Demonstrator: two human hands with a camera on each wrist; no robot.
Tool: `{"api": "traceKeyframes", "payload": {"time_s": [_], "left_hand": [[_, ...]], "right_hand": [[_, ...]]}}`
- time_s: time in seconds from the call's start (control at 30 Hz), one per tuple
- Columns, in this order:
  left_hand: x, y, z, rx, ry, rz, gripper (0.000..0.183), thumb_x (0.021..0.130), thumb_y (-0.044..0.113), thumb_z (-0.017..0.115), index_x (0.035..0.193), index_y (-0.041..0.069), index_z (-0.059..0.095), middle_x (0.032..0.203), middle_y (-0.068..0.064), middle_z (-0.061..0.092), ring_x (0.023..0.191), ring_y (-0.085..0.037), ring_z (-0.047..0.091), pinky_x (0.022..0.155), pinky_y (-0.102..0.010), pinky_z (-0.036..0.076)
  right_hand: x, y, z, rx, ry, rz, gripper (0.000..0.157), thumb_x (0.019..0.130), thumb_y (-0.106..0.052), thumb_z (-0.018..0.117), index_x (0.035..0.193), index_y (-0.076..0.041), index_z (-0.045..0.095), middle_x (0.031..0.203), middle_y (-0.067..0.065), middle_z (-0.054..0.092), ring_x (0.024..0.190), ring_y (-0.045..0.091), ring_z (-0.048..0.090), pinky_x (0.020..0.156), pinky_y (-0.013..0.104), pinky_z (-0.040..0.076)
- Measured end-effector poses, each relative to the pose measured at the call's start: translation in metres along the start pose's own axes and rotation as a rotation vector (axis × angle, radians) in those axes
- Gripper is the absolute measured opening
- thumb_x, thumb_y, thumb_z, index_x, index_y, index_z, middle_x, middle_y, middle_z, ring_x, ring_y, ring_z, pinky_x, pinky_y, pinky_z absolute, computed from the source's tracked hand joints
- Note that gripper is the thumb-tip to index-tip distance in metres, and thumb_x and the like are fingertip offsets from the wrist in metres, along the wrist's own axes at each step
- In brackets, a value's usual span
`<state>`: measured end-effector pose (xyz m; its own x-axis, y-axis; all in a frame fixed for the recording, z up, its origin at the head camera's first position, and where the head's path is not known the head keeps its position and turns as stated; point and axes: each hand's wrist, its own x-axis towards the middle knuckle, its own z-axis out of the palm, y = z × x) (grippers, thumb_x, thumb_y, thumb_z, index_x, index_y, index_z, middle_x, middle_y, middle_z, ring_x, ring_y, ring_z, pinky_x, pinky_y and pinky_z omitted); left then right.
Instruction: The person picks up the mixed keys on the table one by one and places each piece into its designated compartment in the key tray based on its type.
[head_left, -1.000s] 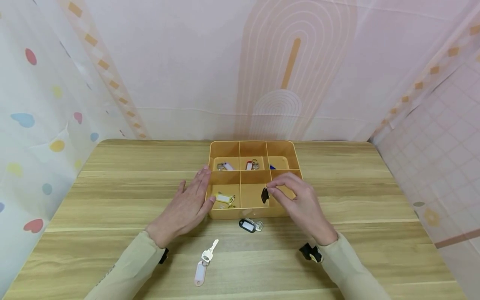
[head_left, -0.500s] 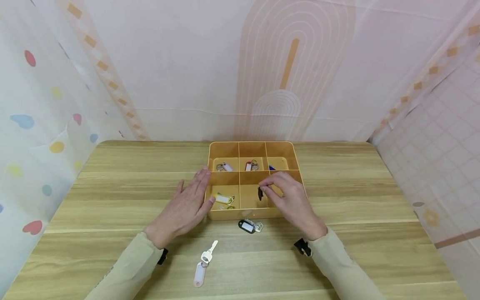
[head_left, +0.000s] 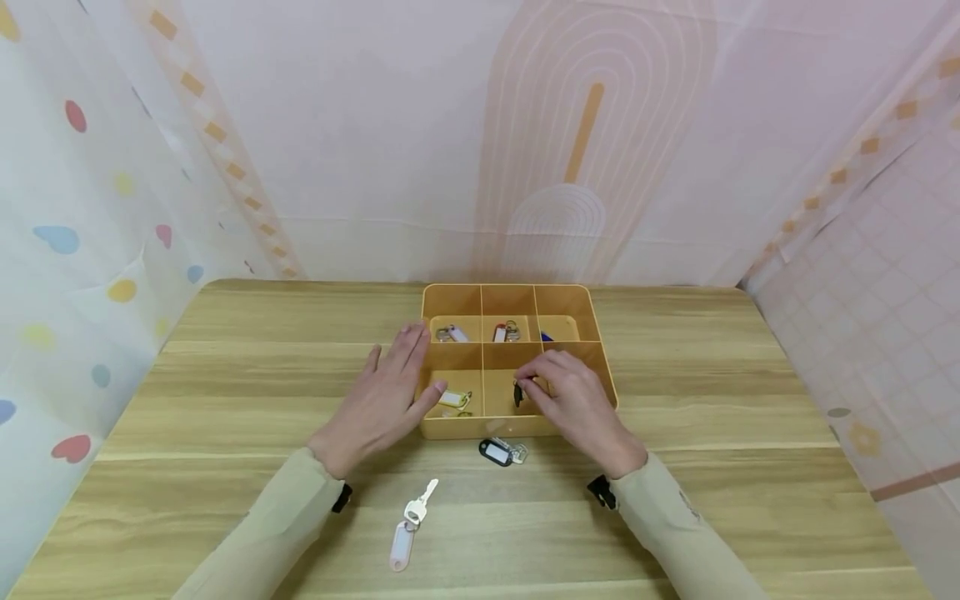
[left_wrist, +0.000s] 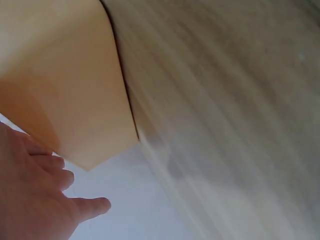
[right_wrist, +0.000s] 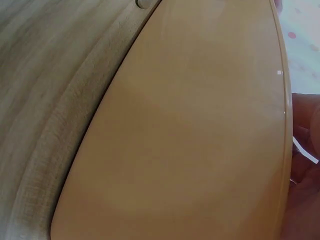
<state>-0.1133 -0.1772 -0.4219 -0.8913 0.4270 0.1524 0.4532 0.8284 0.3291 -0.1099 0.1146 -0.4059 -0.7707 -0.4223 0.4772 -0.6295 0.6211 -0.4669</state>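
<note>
A yellow-orange divided box [head_left: 480, 428] stands on the table. My left hand [head_left: 378, 404] lies along its left wall with straight fingers, the thumb over the rim. In the left wrist view those fingers [left_wrist: 52, 165] touch the wall's top edge. Above the front middle compartment, my right hand [head_left: 581, 408] pinches a small black key tag [head_left: 517, 394] between thumb and fingertips. Most of this tag is edge-on. The right wrist view shows mainly the box's outer wall [right_wrist: 180, 125], with part of the hand [right_wrist: 305, 112] behind its rim.
The front left compartment holds a yellow key tag [head_left: 452, 399]. At the back are a pale tag [head_left: 458, 333], a red tag [head_left: 500, 333] and something blue [head_left: 546, 337]. A black-tagged key [head_left: 495, 452] lies before the box; a pink-tagged key [head_left: 401, 546] lies nearer.
My right hand has shifted a little to the left with the black key tag, which has turned edge-on and sunk slightly. The left hand stays at the box's side.
</note>
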Motion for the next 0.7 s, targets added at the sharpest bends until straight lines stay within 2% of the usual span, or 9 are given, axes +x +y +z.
{"api": "traceKeyframes", "payload": {"time_s": [0.1, 0.27, 0.47, 0.6, 0.7], "left_hand": [[-0.001, 0.0, 0.003, -0.022, -0.038, -0.019, 0.08, 0.11, 0.054, 0.031, 0.165, 0.001, 0.006, 0.174, -0.014, 0.003, 0.159, -0.034, 0.006, 0.12, -0.07, 0.016], [-0.003, 0.0, 0.006, -0.049, -0.045, -0.025, 0.078, 0.111, 0.051, 0.032, 0.166, 0.004, 0.002, 0.174, -0.011, 0.0, 0.159, -0.031, 0.005, 0.119, -0.071, 0.015], [-0.002, 0.001, 0.004, -0.047, -0.06, -0.029, 0.078, 0.111, 0.053, 0.03, 0.166, 0.005, 0.002, 0.174, -0.008, -0.003, 0.159, -0.029, 0.003, 0.12, -0.07, 0.014], [-0.003, 0.002, 0.003, -0.045, -0.07, -0.034, 0.078, 0.111, 0.053, 0.028, 0.166, 0.004, 0.002, 0.174, -0.009, -0.004, 0.159, -0.03, 0.003, 0.12, -0.07, 0.014], [-0.004, 0.003, 0.003, -0.044, -0.068, -0.037, 0.078, 0.111, 0.053, 0.029, 0.166, 0.004, 0.002, 0.174, -0.009, -0.004, 0.159, -0.03, 0.004, 0.12, -0.07, 0.014]], "right_hand": [[0.0, 0.0, 0.002, -0.011, -0.016, -0.001, 0.009, 0.09, -0.005, 0.08, 0.098, -0.009, 0.077, 0.097, -0.002, 0.073, 0.091, 0.016, 0.064, 0.078, 0.032, 0.056], [0.001, 0.0, 0.002, -0.029, -0.038, 0.015, 0.01, 0.09, -0.006, 0.08, 0.099, -0.01, 0.078, 0.098, -0.001, 0.075, 0.09, 0.017, 0.065, 0.078, 0.033, 0.055], [0.001, 0.0, 0.001, -0.045, -0.06, 0.03, 0.013, 0.094, -0.008, 0.077, 0.107, -0.008, 0.078, 0.107, 0.003, 0.077, 0.107, 0.024, 0.068, 0.098, 0.043, 0.053], [-0.003, -0.003, -0.004, -0.037, -0.07, 0.036, 0.019, 0.098, -0.013, 0.072, 0.116, -0.008, 0.076, 0.123, 0.004, 0.074, 0.122, 0.027, 0.063, 0.11, 0.049, 0.046], [-0.01, -0.007, -0.006, -0.02, -0.053, 0.011, 0.023, 0.099, -0.015, 0.071, 0.121, -0.009, 0.074, 0.133, 0.004, 0.07, 0.129, 0.028, 0.059, 0.112, 0.051, 0.043]]}}
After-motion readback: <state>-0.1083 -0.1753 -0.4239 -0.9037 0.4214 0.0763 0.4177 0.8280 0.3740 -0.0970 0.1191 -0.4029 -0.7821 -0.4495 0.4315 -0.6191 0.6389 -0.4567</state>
